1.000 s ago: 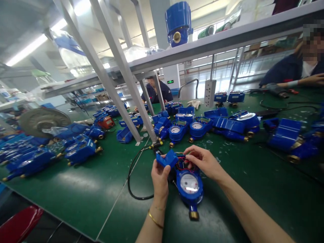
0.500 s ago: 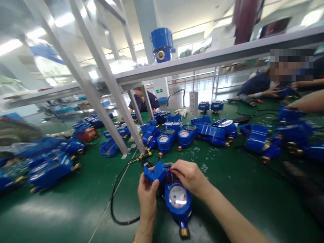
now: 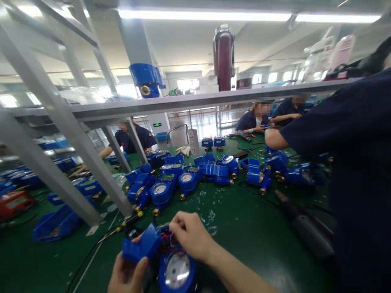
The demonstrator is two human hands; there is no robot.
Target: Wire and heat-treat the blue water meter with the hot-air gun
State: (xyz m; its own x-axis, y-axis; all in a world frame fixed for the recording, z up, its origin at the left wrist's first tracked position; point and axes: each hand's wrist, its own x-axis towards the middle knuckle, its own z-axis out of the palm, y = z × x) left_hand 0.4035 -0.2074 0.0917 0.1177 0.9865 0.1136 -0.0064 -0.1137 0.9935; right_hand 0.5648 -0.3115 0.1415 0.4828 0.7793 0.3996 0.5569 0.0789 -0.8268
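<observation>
low in the frame, the left hand (image 3: 127,273) grasps a blue cover (image 3: 143,244); the right hand (image 3: 193,236) meets red wires (image 3: 166,241), its grip unclear.

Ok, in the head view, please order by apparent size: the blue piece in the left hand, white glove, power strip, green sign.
1. Blue piece, also the nearest
2. Power strip
3. White glove
4. Green sign

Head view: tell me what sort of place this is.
Probably a factory assembly workshop: many similar blue meters lie on a long green bench, an open meter with exposed wires sits in front, and several people in dark tops are around it.
</observation>
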